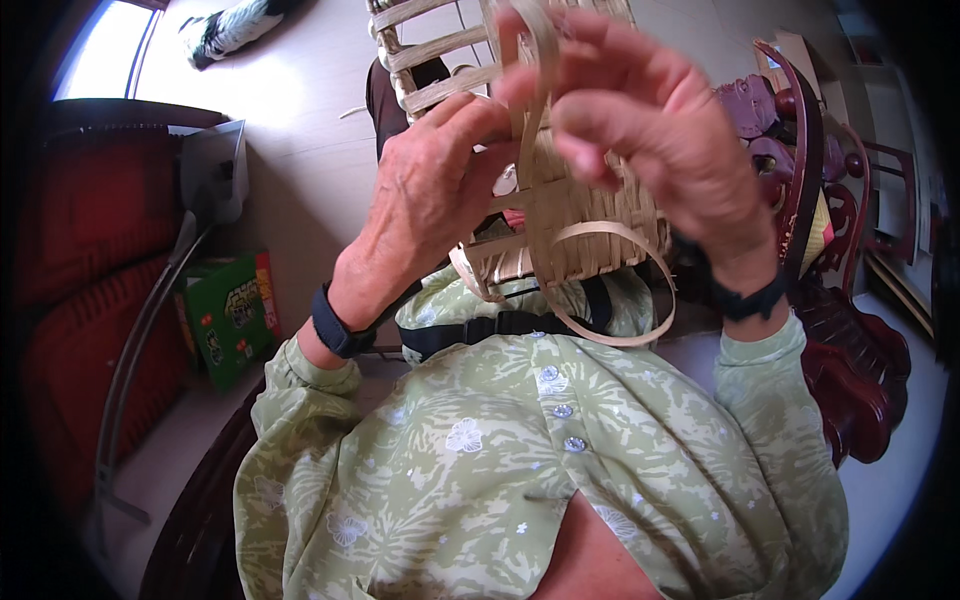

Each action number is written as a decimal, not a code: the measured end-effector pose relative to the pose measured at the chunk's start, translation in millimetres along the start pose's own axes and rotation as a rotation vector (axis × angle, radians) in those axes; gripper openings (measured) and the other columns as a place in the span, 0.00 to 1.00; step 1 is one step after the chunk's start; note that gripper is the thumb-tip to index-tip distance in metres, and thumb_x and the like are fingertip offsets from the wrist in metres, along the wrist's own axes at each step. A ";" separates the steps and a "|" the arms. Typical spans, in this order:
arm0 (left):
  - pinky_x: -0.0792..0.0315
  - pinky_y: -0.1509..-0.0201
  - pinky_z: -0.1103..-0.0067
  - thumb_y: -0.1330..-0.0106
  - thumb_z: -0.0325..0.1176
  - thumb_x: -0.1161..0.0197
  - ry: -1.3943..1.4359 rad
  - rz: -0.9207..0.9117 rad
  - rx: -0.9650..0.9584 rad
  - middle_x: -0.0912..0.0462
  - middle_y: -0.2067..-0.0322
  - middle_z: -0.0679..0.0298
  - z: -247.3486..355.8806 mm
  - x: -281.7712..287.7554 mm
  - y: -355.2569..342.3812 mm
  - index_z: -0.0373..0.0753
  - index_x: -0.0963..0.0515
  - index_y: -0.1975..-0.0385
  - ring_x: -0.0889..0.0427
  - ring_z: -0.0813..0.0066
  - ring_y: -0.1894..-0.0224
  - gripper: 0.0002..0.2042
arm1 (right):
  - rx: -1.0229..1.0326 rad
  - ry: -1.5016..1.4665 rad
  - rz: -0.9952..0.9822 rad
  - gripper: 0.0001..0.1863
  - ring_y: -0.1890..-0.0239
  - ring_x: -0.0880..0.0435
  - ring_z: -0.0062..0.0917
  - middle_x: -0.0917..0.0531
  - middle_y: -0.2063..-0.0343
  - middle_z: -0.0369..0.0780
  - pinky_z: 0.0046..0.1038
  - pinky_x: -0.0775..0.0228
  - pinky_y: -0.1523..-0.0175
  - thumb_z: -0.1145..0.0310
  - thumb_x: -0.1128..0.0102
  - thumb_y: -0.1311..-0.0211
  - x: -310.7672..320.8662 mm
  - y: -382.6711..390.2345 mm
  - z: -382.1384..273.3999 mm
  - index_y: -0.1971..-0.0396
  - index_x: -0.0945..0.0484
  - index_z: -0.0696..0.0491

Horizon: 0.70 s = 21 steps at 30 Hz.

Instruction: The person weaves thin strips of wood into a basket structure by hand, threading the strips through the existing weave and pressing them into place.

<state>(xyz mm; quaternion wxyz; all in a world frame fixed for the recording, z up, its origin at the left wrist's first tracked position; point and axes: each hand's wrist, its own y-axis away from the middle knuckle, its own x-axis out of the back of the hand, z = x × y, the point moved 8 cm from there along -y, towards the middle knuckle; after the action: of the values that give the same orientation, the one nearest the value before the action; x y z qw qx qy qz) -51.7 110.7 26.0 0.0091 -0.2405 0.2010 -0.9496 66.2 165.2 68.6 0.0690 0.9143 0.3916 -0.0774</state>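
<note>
A partly woven tan panel (585,215) of flat plant-fibre strips stands over my lap, with an open ladder-like part (445,45) at its upper left. My left hand (435,175) is closed at the panel's left side, its fingertips partly hidden against the weave. A long loose fibre strip (538,95) runs up the front of the panel and curls over at the top. My right hand (650,130), somewhat blurred, is raised over the panel's right side with bent fingers around this strip. Lower down, a strip loop (668,300) hangs in front of my waist.
A dark red carved wooden chair (800,170) stands at the right. On the left are a red padded seat (100,330), a metal stand (150,350) and a green box (230,315). A black-and-white furry shape (230,28) lies on the floor at the upper left.
</note>
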 end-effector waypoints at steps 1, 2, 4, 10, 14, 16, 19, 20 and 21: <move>0.25 0.68 0.67 0.38 0.19 0.38 -0.038 -0.013 0.008 0.20 0.69 0.56 0.4 3.4 0.2 0.36 0.24 0.60 0.17 0.53 0.68 0.08 | -0.046 0.098 0.069 0.15 0.76 0.26 0.07 0.13 0.64 0.36 0.10 0.37 0.73 0.67 0.40 0.29 4.6 2.9 13.7 0.46 0.20 0.54; 0.23 0.66 0.67 0.37 0.18 0.41 0.046 -0.072 0.154 0.19 0.68 0.54 -12.0 7.9 -0.3 0.36 0.25 0.60 0.16 0.52 0.66 0.08 | -0.180 0.248 0.114 0.14 0.75 0.26 0.07 0.13 0.68 0.34 0.10 0.36 0.71 0.67 0.39 0.30 8.0 6.9 33.5 0.49 0.18 0.54; 0.22 0.65 0.68 0.37 0.17 0.43 0.086 -0.102 0.081 0.18 0.67 0.53 -6.4 10.1 -5.0 0.36 0.24 0.59 0.15 0.53 0.63 0.09 | -0.062 0.176 0.148 0.11 0.71 0.20 0.10 0.14 0.69 0.32 0.12 0.29 0.67 0.71 0.38 0.31 13.5 11.3 32.2 0.53 0.17 0.57; 0.23 0.65 0.69 0.38 0.28 0.35 -0.484 -0.229 0.040 0.16 0.67 0.59 -3.6 7.2 -9.8 0.38 0.23 0.57 0.16 0.55 0.65 0.11 | -0.050 0.259 0.208 0.12 0.71 0.20 0.09 0.14 0.71 0.33 0.12 0.30 0.66 0.69 0.38 0.31 19.6 13.1 28.3 0.54 0.20 0.60; 0.23 0.65 0.67 0.38 0.29 0.35 -0.644 -0.293 -0.021 0.17 0.66 0.58 -5.8 -1.7 -7.5 0.38 0.23 0.59 0.16 0.55 0.64 0.10 | -0.210 0.331 0.249 0.12 0.78 0.25 0.07 0.17 0.78 0.32 0.14 0.34 0.73 0.66 0.39 0.30 24.5 17.3 44.2 0.56 0.21 0.60; 0.23 0.64 0.67 0.38 0.29 0.36 -0.562 -0.305 0.010 0.17 0.63 0.58 -11.5 -2.1 -7.5 0.38 0.23 0.59 0.16 0.54 0.62 0.09 | -0.188 0.324 0.204 0.11 0.80 0.25 0.08 0.20 0.81 0.31 0.15 0.34 0.75 0.66 0.39 0.30 20.8 19.0 46.5 0.59 0.20 0.59; 0.26 0.67 0.66 0.38 0.25 0.42 -0.273 -0.223 0.054 0.20 0.72 0.53 -13.7 4.9 -13.2 0.35 0.24 0.64 0.18 0.52 0.68 0.05 | -0.201 0.391 0.124 0.09 0.81 0.25 0.10 0.23 0.84 0.31 0.17 0.35 0.76 0.67 0.39 0.31 12.8 22.8 49.8 0.63 0.20 0.59; 0.26 0.67 0.67 0.38 0.25 0.42 -0.185 -0.217 0.058 0.20 0.72 0.53 -13.1 7.4 -15.0 0.34 0.25 0.64 0.18 0.53 0.68 0.05 | -0.219 0.403 0.078 0.09 0.81 0.24 0.10 0.23 0.84 0.31 0.18 0.35 0.76 0.68 0.39 0.32 7.5 23.0 52.1 0.64 0.19 0.60; 0.27 0.67 0.67 0.38 0.25 0.42 -0.104 -0.235 0.095 0.21 0.73 0.53 -14.7 11.3 -15.9 0.34 0.25 0.64 0.18 0.55 0.69 0.05 | -0.219 0.497 0.049 0.08 0.82 0.23 0.13 0.24 0.86 0.33 0.20 0.34 0.76 0.69 0.41 0.33 5.9 23.5 50.3 0.65 0.20 0.60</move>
<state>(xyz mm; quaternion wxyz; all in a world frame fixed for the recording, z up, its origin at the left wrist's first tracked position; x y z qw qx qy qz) -67.3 129.6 25.5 -0.0805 -0.3104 0.1253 -0.9389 82.9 143.9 19.8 0.0712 0.9014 0.3805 0.1937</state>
